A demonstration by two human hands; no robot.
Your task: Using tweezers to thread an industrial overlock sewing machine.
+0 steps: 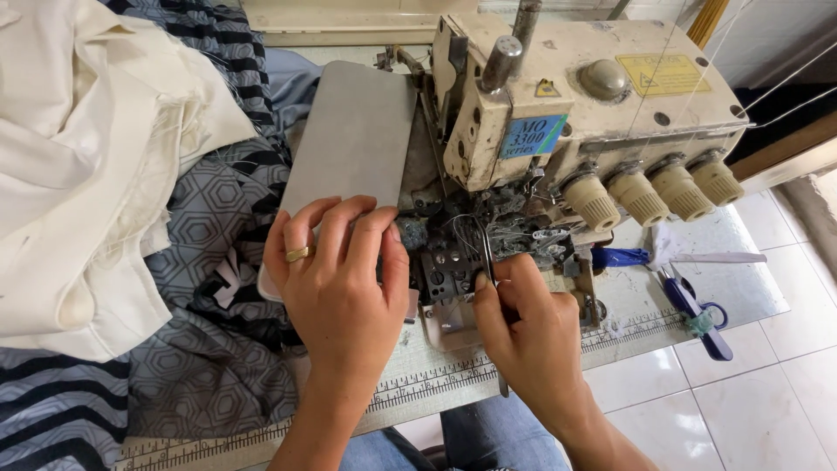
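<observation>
Cream-white cloth pile [87,166] fills the left side, lying over a grey and dark-blue fabric with hexagon and stripe print [205,349] that spreads across the table. Right of it stands the beige metal overlock sewing machine [558,96], four ribbed cream tension knobs [649,192] along its front, a flat grey swing-out cover plate [353,135] on its left. The looper area [488,235] below the head is open, dark, full of lint and loose threads.

Left hand [340,279], gold ring on one finger, lies flat with fingers spread over the lower edge of the grey plate, pressing on it, gripping nothing. Right hand [527,327] is pinched around thin metal tweezers [486,253], tips up inside the looper area among the threads. Whether a thread end is caught in the tips: cannot tell, too small.

Step in hand, judged: threading or clearing thread in the loopers, mid-way. Next move likely needs a steady fine tip, left hand holding the plate clear, a small pull without snagging neighbouring threads.

Surface: pale worn table top [750,270] with a printed ruler strip [436,379] along its front edge. Blue-handled scissors [697,310] lie right of the machine, well apart from the hands. Below: white floor tiles [750,392], blue-jeaned knees [488,436].
</observation>
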